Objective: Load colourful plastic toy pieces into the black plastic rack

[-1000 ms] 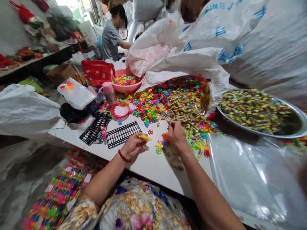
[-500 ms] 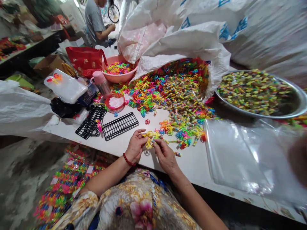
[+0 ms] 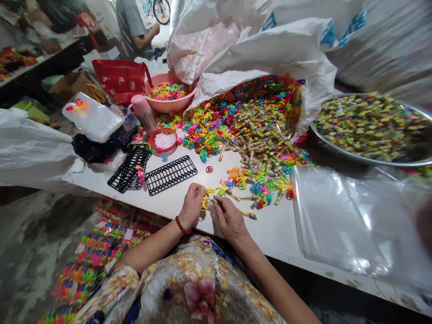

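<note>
My left hand, a red bead bracelet at its wrist, is closed on a yellow plastic toy piece with a round, wheel-like part. Just to the right, my right hand pinches a small printed tube, its tip pointing at the yellow piece. Fingers hide most of that tube. Another printed tube shows beside the right hand's knuckles. Ahead of both hands lie loose coloured toy pieces and a small red wheel. A black plastic grid rack rests left of them.
A large heap of printed tubes spills from a white sack. Clear plastic bags cover the table's right side, below a metal basin. A red basket, pink thermos and pink bowl stand at the left back.
My hands have drawn slightly apart; the left fingers have curled more round the yellow piece. The whole view has shifted a little.
</note>
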### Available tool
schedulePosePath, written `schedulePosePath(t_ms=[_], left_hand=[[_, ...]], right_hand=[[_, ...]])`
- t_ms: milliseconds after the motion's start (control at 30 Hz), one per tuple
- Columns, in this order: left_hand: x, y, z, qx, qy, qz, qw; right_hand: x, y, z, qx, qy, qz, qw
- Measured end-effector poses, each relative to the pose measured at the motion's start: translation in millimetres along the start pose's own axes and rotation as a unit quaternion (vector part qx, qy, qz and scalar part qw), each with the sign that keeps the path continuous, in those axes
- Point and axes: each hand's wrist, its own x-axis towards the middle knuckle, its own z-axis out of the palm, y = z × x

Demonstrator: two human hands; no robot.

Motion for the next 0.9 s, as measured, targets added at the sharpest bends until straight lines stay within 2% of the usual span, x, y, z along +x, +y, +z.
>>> schedulePosePath(t_ms=[167,433,500,633,700,800,900], left_hand=[[-1.0,-0.1,1.4,0.025,-0.036,-0.008,0.999],[-0.6,-0.1,1.3,0.062,-0.051,-0.009,0.997],[1.2,-0.8,0.7,0.059,-0.061,-0.030,0.996],[3.7,-5.8,2.3,0.043,-0.090,-0.071,0.993],[3.3,-9.3,4.6,0.059,-0.086,-0.051,0.993],[4.1,-11.0,9.3,0.136,-0.082,0.018,0.987],[16.6,-2.6,14.4,0.258,-0.049,0.119,0.958]], right_hand=[[-3.2,-3.0,-1.1,0.015,-0.004,0.019,1.000],[-3.0,-3.5,-4.0,0.164,-0.027,0.119,0.979],[-1.3,-5.8,-5.1,0.167,-0.022,0.107,0.980],[-0.4,-16.2,-7.6,0.116,-0.013,0.024,0.993],[-1.4,-19.7,-8.4,0.094,-0.009,-0.005,0.996],[-2.1,-16.1,-12.5,0.064,-0.015,-0.017,0.998],[2.8,-1.5,-24.2,-0.013,-0.011,-0.041,0.999]])
